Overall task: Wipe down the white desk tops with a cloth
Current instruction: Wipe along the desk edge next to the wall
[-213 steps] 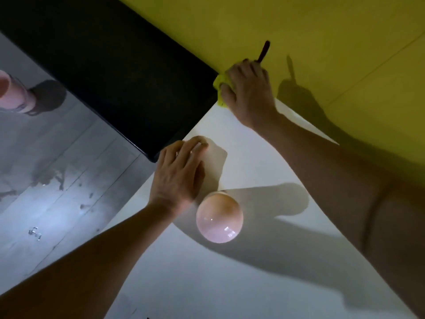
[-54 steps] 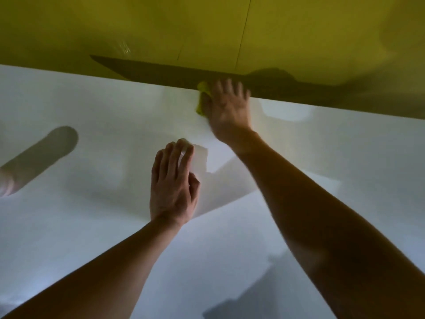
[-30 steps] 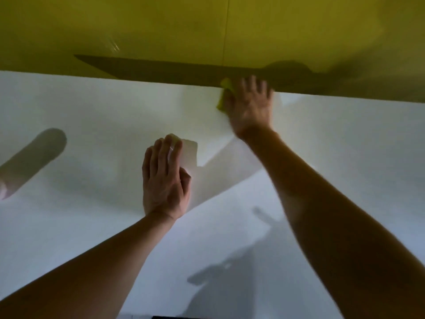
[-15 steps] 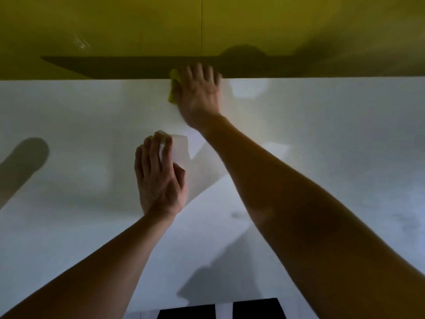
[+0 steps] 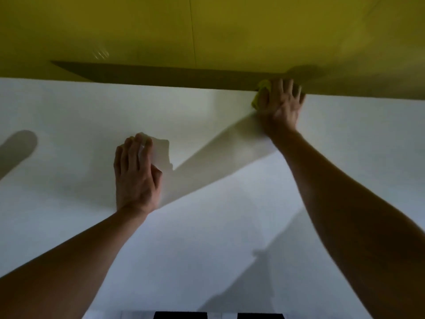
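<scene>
The white desk top (image 5: 230, 226) fills most of the head view. My right hand (image 5: 281, 104) presses a yellow cloth (image 5: 259, 93) flat against the desk's far edge, where it meets the yellow wall; only a corner of the cloth shows left of my fingers. My left hand (image 5: 134, 173) rests palm down on the desk at centre left, fingers together, holding nothing.
A yellow wall panel (image 5: 207, 31) rises straight behind the desk, with a dark shadow band along its foot. A rounded shadow (image 5: 18, 150) lies at the left edge. Dark shapes (image 5: 181, 315) show past the desk's near edge.
My right hand has slid the cloth to the right along the desk's far edge. My left hand stays planted on the desk.
</scene>
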A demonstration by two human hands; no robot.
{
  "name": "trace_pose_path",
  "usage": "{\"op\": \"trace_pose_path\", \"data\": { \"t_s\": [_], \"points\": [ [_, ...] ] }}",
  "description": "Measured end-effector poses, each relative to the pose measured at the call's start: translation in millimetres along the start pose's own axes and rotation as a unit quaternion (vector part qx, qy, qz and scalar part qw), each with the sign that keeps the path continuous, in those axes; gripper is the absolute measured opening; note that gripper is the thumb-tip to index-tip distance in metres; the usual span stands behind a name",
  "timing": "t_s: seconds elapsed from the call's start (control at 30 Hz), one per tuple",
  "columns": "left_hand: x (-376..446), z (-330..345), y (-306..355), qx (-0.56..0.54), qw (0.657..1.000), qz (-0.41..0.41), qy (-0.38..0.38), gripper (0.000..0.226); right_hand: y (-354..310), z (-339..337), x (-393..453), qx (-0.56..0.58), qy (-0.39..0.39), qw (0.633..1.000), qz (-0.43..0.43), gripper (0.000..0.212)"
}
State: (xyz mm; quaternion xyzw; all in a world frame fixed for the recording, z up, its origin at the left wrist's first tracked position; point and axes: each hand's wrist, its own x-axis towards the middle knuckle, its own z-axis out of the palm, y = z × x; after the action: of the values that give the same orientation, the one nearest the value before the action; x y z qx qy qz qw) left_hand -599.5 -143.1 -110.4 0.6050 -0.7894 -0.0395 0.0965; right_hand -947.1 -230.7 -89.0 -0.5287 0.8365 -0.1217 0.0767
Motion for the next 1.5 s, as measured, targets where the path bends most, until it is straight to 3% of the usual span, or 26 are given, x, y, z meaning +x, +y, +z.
{"op": "trace_pose_path", "data": {
  "t_s": [0.03, 0.1, 0.2, 0.27, 0.33, 0.53, 0.67, 0.8, 0.9, 1.0, 1.1, 1.33, 1.43, 1.5],
  "points": [
    [0, 0, 0, 0.008, 1.0, 0.003, -0.004, 0.064, -19, 4, -4, 0.001, -0.02, 1.0, -0.001, 0.054],
    [-1, 0, 3, 0.029, 0.999, -0.002, -0.014, 0.066, -64, 18, -16, 0.0, -0.052, 0.995, -0.081, 0.047],
    [-5, -1, 15, 0.056, 0.997, -0.042, -0.009, 0.07, -109, 30, -28, 0.031, -0.037, 0.981, -0.187, 0.04],
    [-5, 0, 36, 0.053, 0.997, -0.049, 0.009, 0.065, -104, 28, -24, 0.032, -0.04, 0.976, -0.21, 0.042],
    [0, 4, 71, 0.029, 1.0, -0.004, 0.01, 0.06, -77, 24, -13, 0.022, -0.045, 0.974, -0.221, 0.045],
    [37, 31, 220, -0.083, 0.99, 0.112, -0.017, 0.06, 74, -12, 21, -0.012, -0.007, 0.993, -0.12, 0.052],
    [42, 45, 263, -0.062, 0.994, 0.082, -0.044, 0.064, 154, -38, 30, -0.018, 0.008, 0.995, -0.096, 0.052],
    [43, 45, 263, -0.047, 0.996, 0.069, -0.043, 0.066, 122, -25, 33, -0.031, -0.003, 0.998, -0.057, 0.049],
    [43, 46, 265, -0.04, 0.996, 0.074, -0.041, 0.066, 65, -11, 24, -0.005, -0.053, 0.988, -0.148, 0.044],
    [42, 46, 260, -0.039, 0.995, 0.08, -0.04, 0.065, 42, -7, 20, 0.026, -0.049, 0.978, -0.2, 0.042],
    [42, 48, 260, -0.05, 0.996, 0.078, -0.016, 0.062, 79, -16, 27, 0.023, -0.062, 0.975, -0.212, 0.043],
    [43, 50, 265, -0.048, 0.996, 0.077, -0.001, 0.061, 259, -64, 54, -0.016, -0.008, 0.996, -0.087, 0.044],
    [44, 52, 268, -0.048, 0.997, 0.065, 0.007, 0.062, 256, -63, 54, 0.005, 0.025, 0.999, -0.03, 0.046],
    [43, 52, 269, -0.047, 0.997, 0.063, 0.008, 0.063, 220, -53, 49, 0.016, -0.001, 1.0, 0.002, 0.053]
  ]
}}
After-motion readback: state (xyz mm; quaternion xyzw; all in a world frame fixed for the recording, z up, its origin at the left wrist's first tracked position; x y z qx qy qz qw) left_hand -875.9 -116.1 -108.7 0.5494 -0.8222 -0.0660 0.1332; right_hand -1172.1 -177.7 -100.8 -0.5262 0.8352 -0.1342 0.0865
